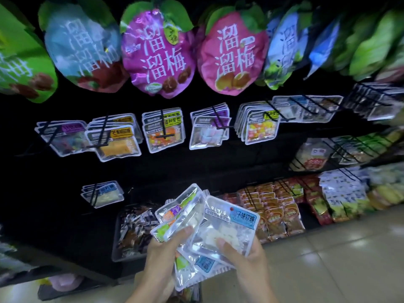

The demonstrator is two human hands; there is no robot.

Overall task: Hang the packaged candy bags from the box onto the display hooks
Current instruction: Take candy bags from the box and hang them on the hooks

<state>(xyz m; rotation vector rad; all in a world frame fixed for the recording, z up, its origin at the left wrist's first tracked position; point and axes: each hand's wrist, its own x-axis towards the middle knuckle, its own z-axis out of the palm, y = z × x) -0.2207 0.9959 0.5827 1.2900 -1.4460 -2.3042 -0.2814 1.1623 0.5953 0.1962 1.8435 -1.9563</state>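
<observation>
Sorting the candy stack before hanging

Both hands grip a fanned stack of candy bags (pixel 196 228), left hand (pixel 162 253) thumb on top, right hand (pixel 247 256) pinching the blue-label bag (pixel 229 224); probably light, slick, crinkly film, so take it near the top hole

Two hands (pixel 166 254), perhaps five held candy bags (pixel 229 224)

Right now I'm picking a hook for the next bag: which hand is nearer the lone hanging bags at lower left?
Left. The left hand holds the fanned bags just right of and below the lone hanging bags; the right hand is farther right, gripping the blue-label bag.
</observation>
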